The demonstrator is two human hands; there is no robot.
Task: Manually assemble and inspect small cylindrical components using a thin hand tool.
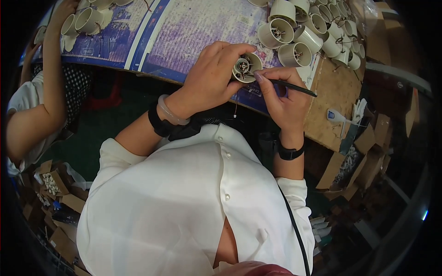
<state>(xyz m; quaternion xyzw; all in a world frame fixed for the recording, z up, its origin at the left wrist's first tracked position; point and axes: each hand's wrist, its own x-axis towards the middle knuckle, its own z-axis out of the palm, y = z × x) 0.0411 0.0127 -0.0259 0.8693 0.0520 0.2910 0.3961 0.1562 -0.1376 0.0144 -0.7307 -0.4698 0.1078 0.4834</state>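
Note:
A white cylindrical housing (258,60) with a small motor-like part inside is tilted so its opening faces me, at the table's near edge. My left hand (209,76) wraps round its left side, the thumb below and fingers above. A thin wire with a small white plug hangs beneath it. In my right hand (286,94) is a slim black tool (294,86), pinched between thumb and fingers like a pen. Its tip is at the housing's right rim or just inside; which one I cannot tell.
Many similar white housings (294,54) crowd the table's far right. The table (184,41) has a worn blue and white cover. At the left, another person's arm (54,69) reaches to more housings (89,20). Cardboard boxes (331,170) of parts stand at the lower right.

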